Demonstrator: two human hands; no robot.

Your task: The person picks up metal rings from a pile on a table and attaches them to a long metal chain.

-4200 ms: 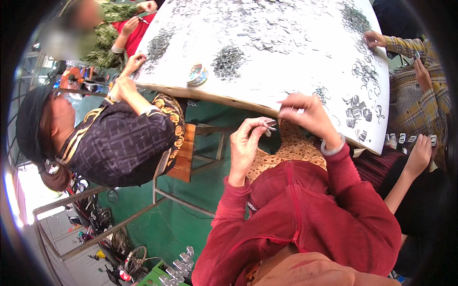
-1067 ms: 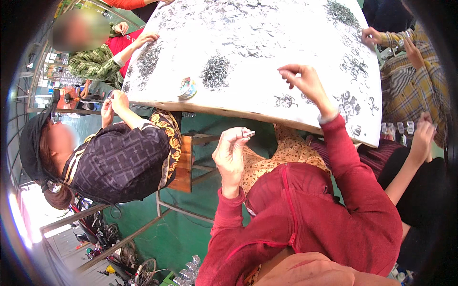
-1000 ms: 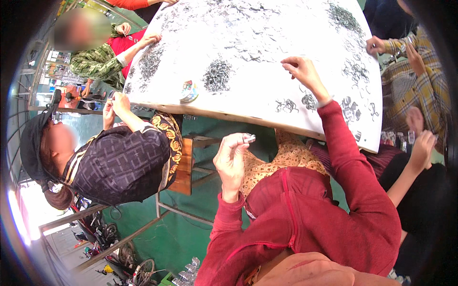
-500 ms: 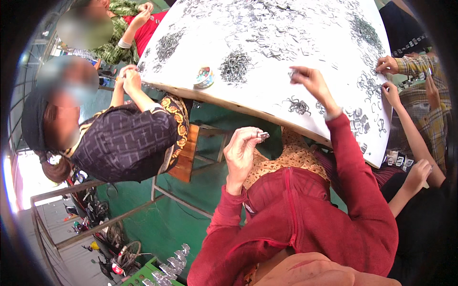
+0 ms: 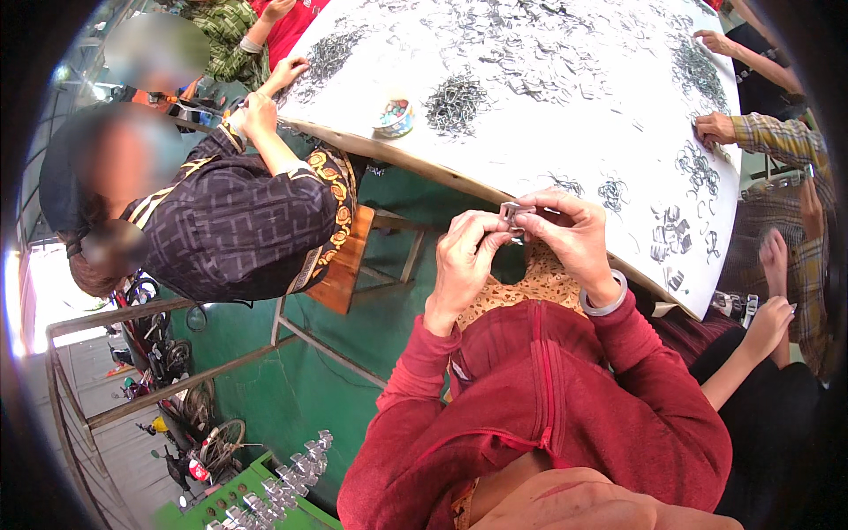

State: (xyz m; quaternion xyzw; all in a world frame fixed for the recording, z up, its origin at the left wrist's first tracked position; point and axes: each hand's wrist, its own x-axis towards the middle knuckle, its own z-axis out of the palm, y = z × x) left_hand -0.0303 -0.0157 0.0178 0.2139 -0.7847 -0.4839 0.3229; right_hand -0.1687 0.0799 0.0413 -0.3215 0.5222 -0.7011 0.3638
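Observation:
In front of my chest, just off the table's near edge, both my hands meet at the fingertips. My left hand [image 5: 464, 265] is closed in a pinch on a small silver metal buckle [image 5: 510, 212]. From the other side, my right hand [image 5: 574, 238] grips the same buckle between thumb and fingers. A bit of metal shows below it between the fingertips; whether it is a separate part I cannot tell. Nearest on the white table [image 5: 548, 163] lie a small pile of dark wire-like pieces [image 5: 611, 193] and a cluster of silver buckle pieces [image 5: 670, 231].
Dark metal parts [image 5: 539, 53] spread across the far table, with a denser heap [image 5: 455, 104] nearer. A colourful round tub [image 5: 394, 117] stands by the table edge. One co-worker [image 5: 247, 230] sits left; others' hands [image 5: 717, 129] work along the right. A green rack of metal parts [image 5: 283, 490] stands lower left.
My right hand has come back from over the table to meet my left, and both now hold the buckle. The left co-worker's hand has reached forward onto the table.

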